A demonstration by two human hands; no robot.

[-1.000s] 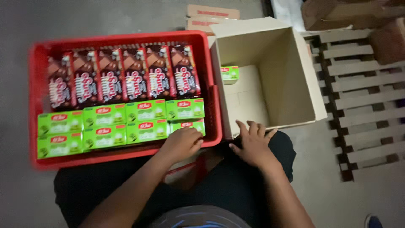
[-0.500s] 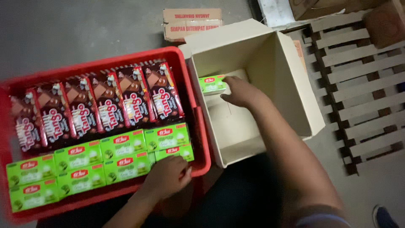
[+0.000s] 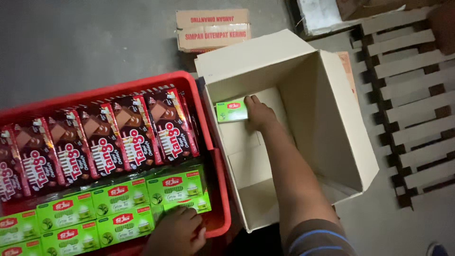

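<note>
Right hand (image 3: 258, 114) inside the carton (image 3: 332, 123), fingers grasping a green box (image 3: 232, 111) at its far corner. Left hand (image 3: 177, 232) curls over another green box (image 3: 192, 204) in the red crate (image 3: 219, 189), grip unclear.

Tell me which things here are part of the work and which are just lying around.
In the work:
right hand on the lone green box
open carton
left hand on the green boxes in the red crate

Lying about:
flattened cardboard
wooden pallet
dark brown packets

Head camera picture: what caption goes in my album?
Right hand grasps a green box inside the cardboard carton.
</note>
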